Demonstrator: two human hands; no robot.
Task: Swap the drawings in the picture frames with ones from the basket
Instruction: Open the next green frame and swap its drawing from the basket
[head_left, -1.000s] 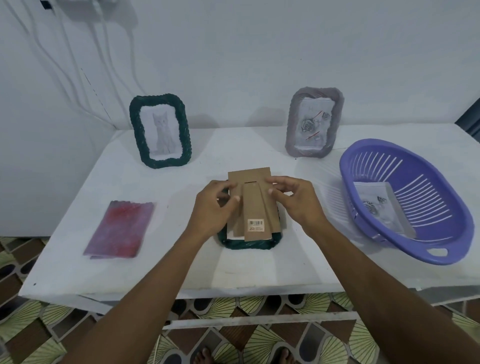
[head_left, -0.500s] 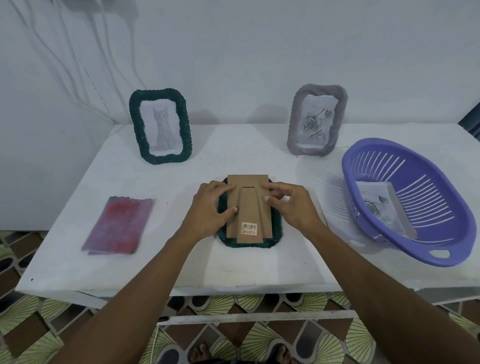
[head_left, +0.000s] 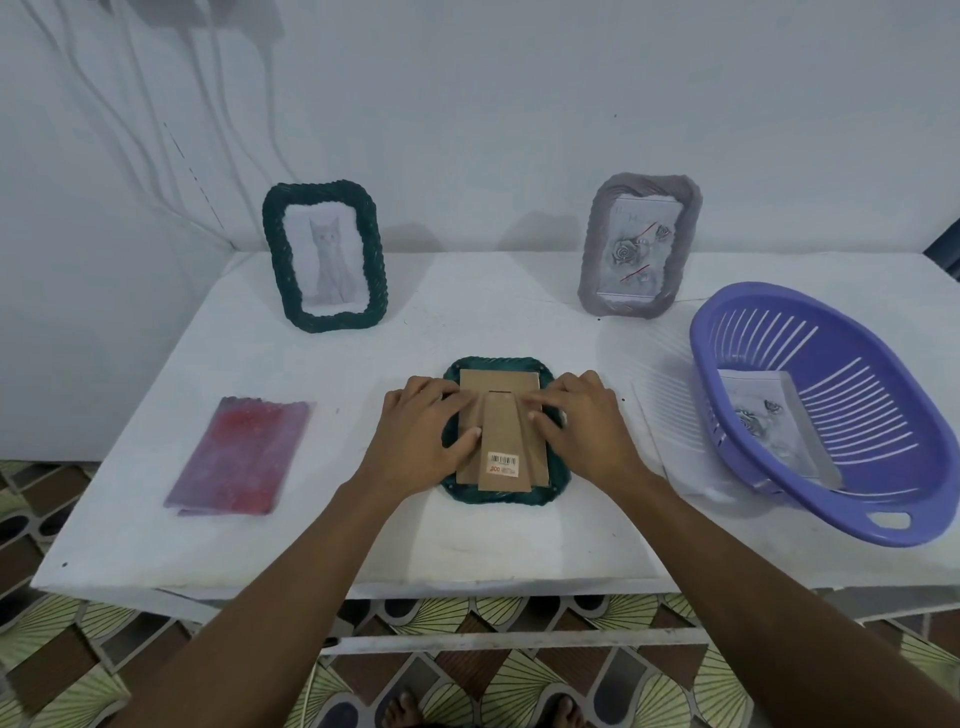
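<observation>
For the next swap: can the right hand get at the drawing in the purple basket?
Probably yes: the basket stands open beside the right hand, and the drawing lies uncovered inside it.

At grip: brown cardboard backing (head_left: 497, 382), dark-green woven frame (head_left: 498, 496). Right of grip: purple slotted basket (head_left: 919, 478). Left: mottled red-purple cloth (head_left: 239, 454). White table (head_left: 311, 540).

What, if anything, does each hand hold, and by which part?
Neither grips anything: left hand and right hand press the cardboard back of the face-down green frame, at its sides.
</observation>
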